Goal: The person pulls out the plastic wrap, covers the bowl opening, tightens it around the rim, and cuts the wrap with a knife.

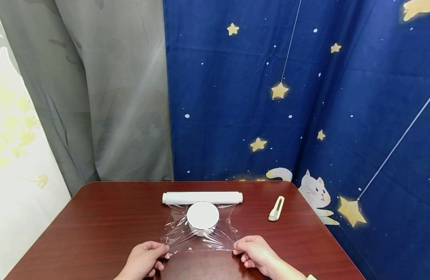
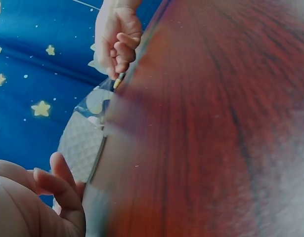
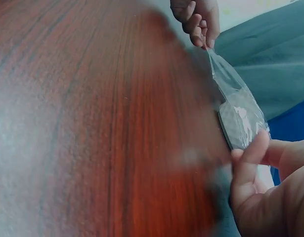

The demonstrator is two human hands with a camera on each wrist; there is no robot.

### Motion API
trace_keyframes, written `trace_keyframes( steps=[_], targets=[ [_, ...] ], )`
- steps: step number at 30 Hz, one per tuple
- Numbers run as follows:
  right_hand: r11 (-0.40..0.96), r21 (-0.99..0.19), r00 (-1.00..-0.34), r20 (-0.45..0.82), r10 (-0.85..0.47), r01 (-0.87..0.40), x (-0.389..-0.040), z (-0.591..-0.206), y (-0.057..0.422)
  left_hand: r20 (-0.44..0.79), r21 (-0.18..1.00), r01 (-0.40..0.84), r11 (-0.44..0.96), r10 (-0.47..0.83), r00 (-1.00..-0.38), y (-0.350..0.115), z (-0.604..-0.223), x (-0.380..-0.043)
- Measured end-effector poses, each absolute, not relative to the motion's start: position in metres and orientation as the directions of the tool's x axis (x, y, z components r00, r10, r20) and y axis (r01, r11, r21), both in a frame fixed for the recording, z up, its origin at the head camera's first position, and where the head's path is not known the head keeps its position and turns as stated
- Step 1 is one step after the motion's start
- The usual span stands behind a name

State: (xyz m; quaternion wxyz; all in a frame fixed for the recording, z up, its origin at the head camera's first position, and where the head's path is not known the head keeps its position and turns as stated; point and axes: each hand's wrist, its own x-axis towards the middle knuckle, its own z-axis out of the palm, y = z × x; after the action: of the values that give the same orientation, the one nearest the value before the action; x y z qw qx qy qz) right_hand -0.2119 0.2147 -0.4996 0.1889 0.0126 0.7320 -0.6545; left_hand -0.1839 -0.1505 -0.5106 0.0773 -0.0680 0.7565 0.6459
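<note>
A sheet of clear cling film (image 1: 186, 243) is drawn forward from a white roll (image 1: 202, 197) and stretches across a round white bowl (image 1: 202, 216). Creases in the film run from the bowl toward both hands. My left hand (image 1: 144, 258) pinches the film's near left corner between thumb and fingers. At the near right corner, my right hand (image 1: 255, 252) pinches the film the same way. In the right wrist view, the bowl's side (image 3: 238, 118) shows a quilted pattern through the film. Both hands are slightly in front of the bowl, one on each side.
A cream utility knife (image 1: 276, 209) lies on the right of the dark red wooden table (image 1: 113, 217), beyond my right hand. Behind the table's far edge hang a grey curtain (image 1: 127, 97) and a blue curtain with stars (image 1: 229, 97).
</note>
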Motion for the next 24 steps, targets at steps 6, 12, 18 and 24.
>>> trace_keyframes(
  steps=[6,12,18,24],
  targets=[
    [0.202,-0.945,-0.927,-0.3,-0.225,0.257,-0.211,-0.495,0.217,-0.213,0.971,-0.209,0.12,0.021,-0.977,-0.152,-0.503,-0.186],
    [0.302,-0.923,-0.951,-0.284,-0.124,0.236,-0.212,-0.485,0.218,-0.217,0.965,-0.204,0.163,0.063,-0.974,-0.16,-0.498,-0.186],
    [0.365,-0.923,-0.983,-0.166,-0.084,0.125,-0.218,-0.476,0.215,-0.157,0.959,-0.145,0.243,0.031,-0.987,-0.169,-0.494,-0.188],
    [0.365,-0.931,-0.978,-0.086,-0.188,0.012,-0.228,-0.471,0.201,-0.041,0.924,-0.052,0.38,-0.039,-0.998,-0.153,-0.488,-0.194]
  ],
)
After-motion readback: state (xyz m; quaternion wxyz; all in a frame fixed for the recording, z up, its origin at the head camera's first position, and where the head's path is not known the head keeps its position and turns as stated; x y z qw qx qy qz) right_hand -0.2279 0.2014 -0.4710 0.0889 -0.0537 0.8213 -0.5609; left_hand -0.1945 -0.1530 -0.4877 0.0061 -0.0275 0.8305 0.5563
